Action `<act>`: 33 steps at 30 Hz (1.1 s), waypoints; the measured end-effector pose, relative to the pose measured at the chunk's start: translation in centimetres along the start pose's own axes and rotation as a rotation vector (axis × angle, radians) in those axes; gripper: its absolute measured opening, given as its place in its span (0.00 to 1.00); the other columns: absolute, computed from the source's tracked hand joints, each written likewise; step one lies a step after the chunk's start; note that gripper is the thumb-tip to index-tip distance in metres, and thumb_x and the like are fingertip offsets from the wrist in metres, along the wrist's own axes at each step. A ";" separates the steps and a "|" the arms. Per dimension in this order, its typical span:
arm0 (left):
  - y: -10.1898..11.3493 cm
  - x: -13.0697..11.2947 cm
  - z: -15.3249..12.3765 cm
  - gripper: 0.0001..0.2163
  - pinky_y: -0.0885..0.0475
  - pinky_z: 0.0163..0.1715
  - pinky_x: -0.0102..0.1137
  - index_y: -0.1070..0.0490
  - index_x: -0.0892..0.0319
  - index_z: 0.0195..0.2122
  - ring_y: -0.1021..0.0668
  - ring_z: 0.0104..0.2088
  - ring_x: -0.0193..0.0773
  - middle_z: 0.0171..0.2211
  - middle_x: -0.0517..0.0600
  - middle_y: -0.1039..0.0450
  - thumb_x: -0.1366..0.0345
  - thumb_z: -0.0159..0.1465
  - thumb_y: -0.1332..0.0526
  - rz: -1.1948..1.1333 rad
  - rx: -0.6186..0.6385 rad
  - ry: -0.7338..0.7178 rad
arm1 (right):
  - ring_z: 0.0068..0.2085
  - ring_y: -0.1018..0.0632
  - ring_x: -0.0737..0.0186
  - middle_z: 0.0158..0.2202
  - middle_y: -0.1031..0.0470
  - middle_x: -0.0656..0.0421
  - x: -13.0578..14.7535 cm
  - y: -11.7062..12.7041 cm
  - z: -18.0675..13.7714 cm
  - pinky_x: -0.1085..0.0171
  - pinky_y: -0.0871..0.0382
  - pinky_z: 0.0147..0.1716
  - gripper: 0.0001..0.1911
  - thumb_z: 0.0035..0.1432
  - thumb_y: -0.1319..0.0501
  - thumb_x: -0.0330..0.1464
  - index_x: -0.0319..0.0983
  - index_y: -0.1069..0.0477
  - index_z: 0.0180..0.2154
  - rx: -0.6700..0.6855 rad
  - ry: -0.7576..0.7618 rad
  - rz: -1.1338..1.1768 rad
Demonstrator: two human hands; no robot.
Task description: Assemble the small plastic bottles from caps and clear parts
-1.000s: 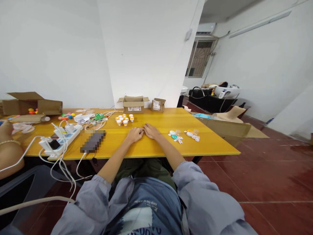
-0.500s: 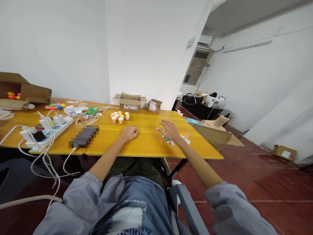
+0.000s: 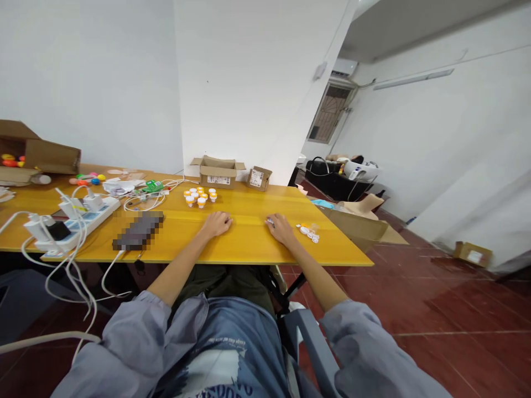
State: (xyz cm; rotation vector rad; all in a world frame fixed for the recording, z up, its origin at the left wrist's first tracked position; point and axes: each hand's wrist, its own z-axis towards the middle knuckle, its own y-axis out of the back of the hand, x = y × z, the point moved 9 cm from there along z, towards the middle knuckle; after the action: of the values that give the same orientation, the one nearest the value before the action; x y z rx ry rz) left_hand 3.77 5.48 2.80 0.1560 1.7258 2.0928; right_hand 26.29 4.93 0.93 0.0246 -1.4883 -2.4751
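Note:
My left hand point(image 3: 217, 224) rests on the yellow table point(image 3: 249, 251) with its fingers curled in. Whatever may be inside that hand is hidden. Across from it, my right hand point(image 3: 281, 228) lies palm down, fingers bent and drawn together. A tiny whitish bit point(image 3: 270, 222) shows at its fingertips, too small to name. Just right of this hand is a loose group of small white pieces point(image 3: 307, 231). Farther back, left of centre, several small white-and-orange round-topped items point(image 3: 201, 197) stand close together.
An open cardboard box point(image 3: 218, 174) and a smaller box point(image 3: 259, 178) stand against the wall. At left lie a dark pixelated device point(image 3: 139, 231), a power strip point(image 3: 81, 224) with tangled cables, and colourful balls point(image 3: 87, 179). A chair arm point(image 3: 313, 342) is beside me.
My right hand has come down and left, and its spread fingers have closed. The small teal and white pieces near its palm no longer show. My left hand stays in place.

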 end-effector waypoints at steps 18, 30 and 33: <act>-0.3 1.9 1.7 0.07 0.27 0.48 0.35 0.28 0.56 0.42 0.23 0.42 0.40 0.40 0.50 0.23 0.68 0.65 0.44 -0.556 -0.212 -0.084 | 0.47 0.26 0.53 0.47 0.24 0.51 10.7 -3.5 4.5 0.55 0.32 0.50 0.12 0.66 0.45 0.33 0.43 0.25 0.47 0.060 0.203 0.149; -1.7 1.5 2.0 0.11 0.28 0.55 0.40 0.31 0.54 0.49 0.22 0.49 0.42 0.46 0.50 0.22 0.68 0.65 0.43 -0.665 -0.133 -0.178 | 0.48 0.25 0.54 0.46 0.24 0.52 10.9 -3.0 4.1 0.56 0.31 0.51 0.12 0.64 0.43 0.37 0.43 0.29 0.47 0.013 0.249 0.338; -1.7 1.3 1.8 0.12 0.28 0.55 0.39 0.31 0.55 0.51 0.21 0.49 0.43 0.47 0.52 0.22 0.66 0.66 0.42 -0.630 -0.122 -0.184 | 0.50 0.25 0.53 0.49 0.25 0.51 10.6 -2.7 4.0 0.55 0.31 0.52 0.15 0.64 0.45 0.36 0.42 0.30 0.51 0.002 0.218 0.364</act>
State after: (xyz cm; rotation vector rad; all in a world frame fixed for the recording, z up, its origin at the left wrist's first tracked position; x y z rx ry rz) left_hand 3.69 7.88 1.38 -0.2026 1.3101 1.6470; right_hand 14.92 7.24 1.70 0.0204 -1.2758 -2.1081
